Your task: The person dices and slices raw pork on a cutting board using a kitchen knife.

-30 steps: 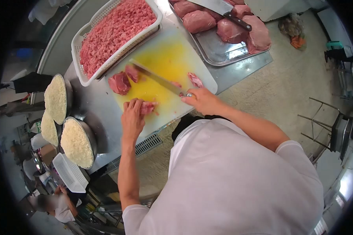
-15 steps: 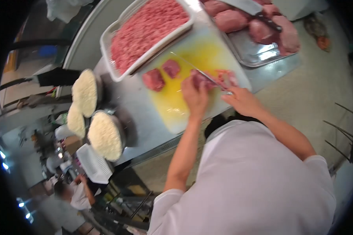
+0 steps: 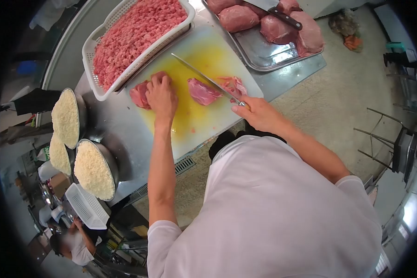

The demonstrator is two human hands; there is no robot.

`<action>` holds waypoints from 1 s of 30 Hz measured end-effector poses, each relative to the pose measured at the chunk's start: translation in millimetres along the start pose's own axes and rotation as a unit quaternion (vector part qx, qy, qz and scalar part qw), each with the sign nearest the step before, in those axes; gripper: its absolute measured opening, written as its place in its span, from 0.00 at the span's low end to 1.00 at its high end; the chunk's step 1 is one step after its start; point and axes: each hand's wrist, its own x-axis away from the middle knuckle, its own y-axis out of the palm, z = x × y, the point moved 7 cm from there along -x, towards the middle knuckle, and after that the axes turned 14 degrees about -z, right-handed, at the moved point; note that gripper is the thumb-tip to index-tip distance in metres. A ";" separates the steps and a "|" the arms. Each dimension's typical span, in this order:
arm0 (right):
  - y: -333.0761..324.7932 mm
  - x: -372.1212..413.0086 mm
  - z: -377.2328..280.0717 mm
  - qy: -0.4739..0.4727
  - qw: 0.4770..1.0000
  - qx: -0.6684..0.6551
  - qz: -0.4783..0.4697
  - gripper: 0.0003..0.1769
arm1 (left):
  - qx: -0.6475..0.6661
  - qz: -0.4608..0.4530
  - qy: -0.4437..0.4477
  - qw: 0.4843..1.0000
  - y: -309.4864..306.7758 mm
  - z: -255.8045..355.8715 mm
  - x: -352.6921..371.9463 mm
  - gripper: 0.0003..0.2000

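Observation:
My right hand (image 3: 260, 113) grips the handle of a long slim knife (image 3: 200, 74), its blade slanting to the far left above the cutting board (image 3: 217, 46). Just under the blade lies a chunk of raw meat (image 3: 203, 91). My left hand (image 3: 163, 98) is closed over another piece of meat (image 3: 158, 75) on the board's left part, with its fingertips curled on it. Against that hand sits a further meat chunk (image 3: 139, 95). Pale trimmings (image 3: 233, 86) lie right of the knife, near the board's right edge.
Beyond the board stands a white perforated basket (image 3: 91, 60) of diced meat. A metal tray (image 3: 259, 64) with large meat pieces and a second knife (image 3: 286, 18) is at the far right. Bowls heaped with white crumbs (image 3: 93, 170) stand left. A person (image 3: 81, 245) is in the background.
My left hand has moved left from the chunk near the knife to the pieces at the board's left. The knife stays in my right hand. The view has shifted.

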 end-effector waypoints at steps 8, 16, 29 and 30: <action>-4.3 3.6 -9.7 -0.026 0.999 0.029 0.018 0.23 | 0.300 0.131 0.016 0.945 19.1 80.1 35.0 0.12; -10.1 49.0 -40.8 0.027 0.999 0.029 -0.014 0.23 | 0.293 0.068 0.019 0.954 14.4 86.1 28.6 0.15; 10.8 -54.8 -32.5 -0.074 0.970 0.214 0.091 0.25 | 0.293 0.085 0.042 0.952 13.6 87.2 22.8 0.18; 6.1 -50.9 -32.5 -0.070 0.971 0.210 0.095 0.25 | 0.277 0.082 0.044 0.956 16.4 87.7 29.7 0.16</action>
